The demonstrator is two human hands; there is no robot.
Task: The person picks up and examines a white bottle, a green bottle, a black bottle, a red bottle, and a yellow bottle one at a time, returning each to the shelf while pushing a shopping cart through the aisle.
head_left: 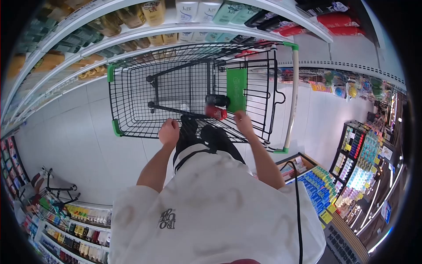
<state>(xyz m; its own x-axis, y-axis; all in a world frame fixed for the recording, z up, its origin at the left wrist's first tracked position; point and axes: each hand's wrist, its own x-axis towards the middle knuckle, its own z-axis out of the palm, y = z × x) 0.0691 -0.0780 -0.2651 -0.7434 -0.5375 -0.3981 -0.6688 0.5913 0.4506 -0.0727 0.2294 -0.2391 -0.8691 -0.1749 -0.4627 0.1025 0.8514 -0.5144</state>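
Note:
My left hand (169, 131) is curled closed with nothing showing in it, at the near side of the black wire shopping cart (132, 112). My right hand (242, 122) is over the cart's near side, fingers bent together, close to the lower end of a green plastic panel (237, 88). Just left of its fingertips is a red packaged item (216, 112), slightly blurred, inside the cart. A dark item (217, 100) lies against it. The rest of the basket shows bare wire mesh.
Shelves of bottles (154, 13) run along the cart's far side. The cart's handle bar (292, 101) is at the right. Boxed goods (314, 189) stand on a display at lower right. Another cart (55, 202) and a person (30, 189) are at lower left.

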